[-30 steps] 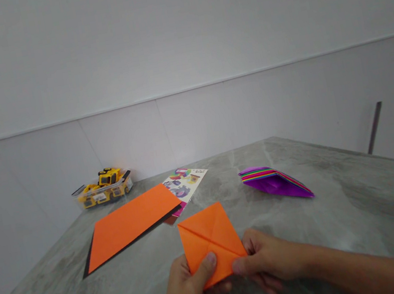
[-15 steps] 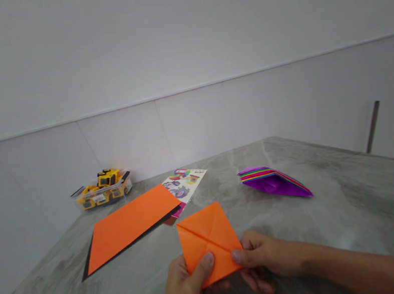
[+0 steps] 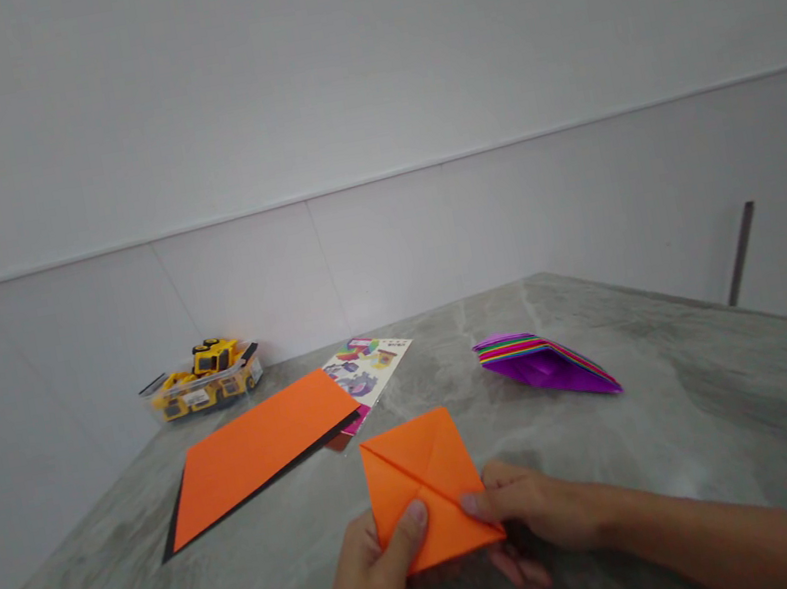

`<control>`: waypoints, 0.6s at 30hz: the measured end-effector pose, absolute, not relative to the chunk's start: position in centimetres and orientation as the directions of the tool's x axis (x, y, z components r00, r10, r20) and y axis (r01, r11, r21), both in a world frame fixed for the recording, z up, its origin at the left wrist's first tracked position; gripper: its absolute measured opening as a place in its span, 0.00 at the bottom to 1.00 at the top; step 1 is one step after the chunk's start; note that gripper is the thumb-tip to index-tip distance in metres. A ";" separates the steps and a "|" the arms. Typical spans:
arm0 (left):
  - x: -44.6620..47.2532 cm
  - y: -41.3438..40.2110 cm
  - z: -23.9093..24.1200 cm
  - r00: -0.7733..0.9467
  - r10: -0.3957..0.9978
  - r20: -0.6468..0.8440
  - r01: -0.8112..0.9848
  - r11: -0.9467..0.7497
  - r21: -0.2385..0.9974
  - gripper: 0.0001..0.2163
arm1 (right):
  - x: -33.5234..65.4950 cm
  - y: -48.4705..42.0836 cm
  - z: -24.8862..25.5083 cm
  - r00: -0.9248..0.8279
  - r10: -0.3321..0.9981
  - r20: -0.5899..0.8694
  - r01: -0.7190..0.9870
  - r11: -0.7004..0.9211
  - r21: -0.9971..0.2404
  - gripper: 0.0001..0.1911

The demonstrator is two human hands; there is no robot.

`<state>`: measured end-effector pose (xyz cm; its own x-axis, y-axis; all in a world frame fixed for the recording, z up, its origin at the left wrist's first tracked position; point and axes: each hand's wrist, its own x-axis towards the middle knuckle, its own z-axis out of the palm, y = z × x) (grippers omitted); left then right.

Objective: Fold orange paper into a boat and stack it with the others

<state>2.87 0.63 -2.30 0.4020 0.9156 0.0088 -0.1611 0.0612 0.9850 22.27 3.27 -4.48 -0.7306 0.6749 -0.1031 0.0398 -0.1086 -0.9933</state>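
A square of folded orange paper [image 3: 424, 467] with diagonal creases is held up over the near part of the table, between both hands. My left hand [image 3: 381, 566] grips its lower left, thumb flat on the front and the other fingers behind. On the right edge, my right hand [image 3: 526, 505] pinches the paper with the thumb in front. Some right-hand fingers show below the lower right corner. What the hidden fingers do behind the paper I cannot see.
Large orange sheets [image 3: 261, 450] over black ones lie at left, partly on a printed leaflet [image 3: 372, 369]. A clear box of yellow toy trucks [image 3: 206, 378] stands behind. Folded multicoloured paper [image 3: 547, 366], purple outermost, rests at right on the grey marbled table [image 3: 691, 425].
The folded orange paper has shifted slightly right and turned a little in my hands. Both hands keep their hold. Nothing else on the table has moved.
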 end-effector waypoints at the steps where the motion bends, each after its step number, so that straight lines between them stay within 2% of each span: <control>1: 2.9 0.6 -2.2 0.410 0.912 0.008 -0.099 0.035 0.994 0.21 | 22.2 3.3 -4.6 -0.734 0.673 -0.092 0.009 -0.126 -0.992 0.33; 3: 2.8 0.6 -2.1 0.432 0.902 -0.022 0.000 0.024 1.000 0.23 | 22.1 3.3 -4.6 -0.741 0.670 -0.050 -0.028 -0.106 -0.994 0.32; 6: 2.5 0.6 -2.4 0.457 0.888 -0.053 0.030 0.045 0.999 0.26 | 22.1 3.1 -4.2 -0.745 0.667 -0.011 -0.049 -0.071 -0.996 0.31; 18: 2.1 1.2 -3.8 0.474 0.880 -0.041 -0.146 0.125 0.981 0.22 | 22.1 2.7 -3.9 -0.737 0.675 -0.033 -0.020 -0.071 -0.997 0.32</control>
<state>2.07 1.22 -3.83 0.4737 0.8797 -0.0413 -0.1464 0.1249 0.9813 22.14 2.75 -3.92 -0.7375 0.6746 -0.0332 -0.0204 -0.0713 -0.9972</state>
